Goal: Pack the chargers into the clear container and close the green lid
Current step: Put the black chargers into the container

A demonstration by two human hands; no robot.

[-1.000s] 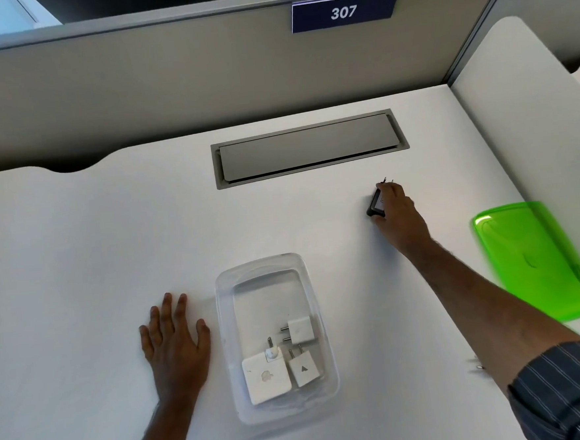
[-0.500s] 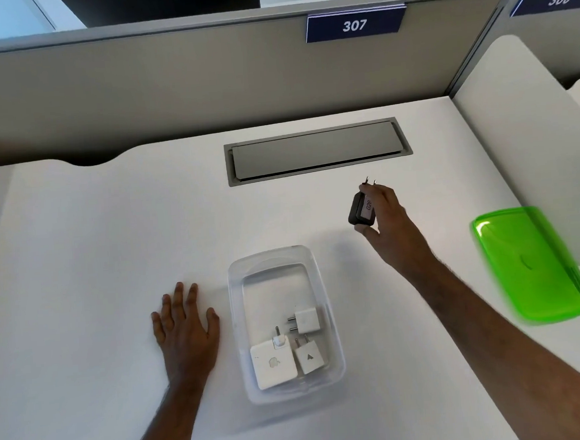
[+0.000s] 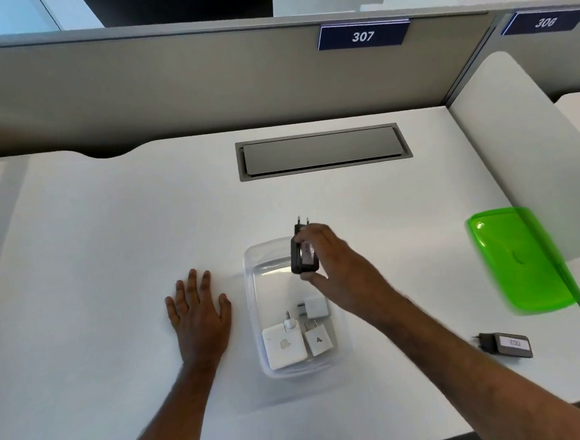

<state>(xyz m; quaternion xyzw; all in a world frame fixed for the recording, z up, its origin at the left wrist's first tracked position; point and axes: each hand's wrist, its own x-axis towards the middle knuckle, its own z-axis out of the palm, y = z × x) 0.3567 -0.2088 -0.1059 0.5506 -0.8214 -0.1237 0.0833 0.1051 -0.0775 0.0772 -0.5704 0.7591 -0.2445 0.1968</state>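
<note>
Right hand [image 3: 340, 271], grip clamped on black charger [image 3: 303, 253], has moved over clear container [image 3: 252, 291]; left hand [image 3: 199, 315] stays flat.

1. A white desk [image 3: 111, 232] fills most of the view; its surface is plain and evenly lit.
2. A grey cable hatch [image 3: 323, 152] with a closed flap is set into the desk near the far edge.
3. A beige partition wall [image 3: 169, 84] stands behind the desk.
4. A dark blue sign [image 3: 363, 36] with the number 307 is on the partition; a second sign [image 3: 546, 22] at the right reads 306.
5. A white side divider [image 3: 516, 135] with a rounded top closes the desk on the right.
</note>
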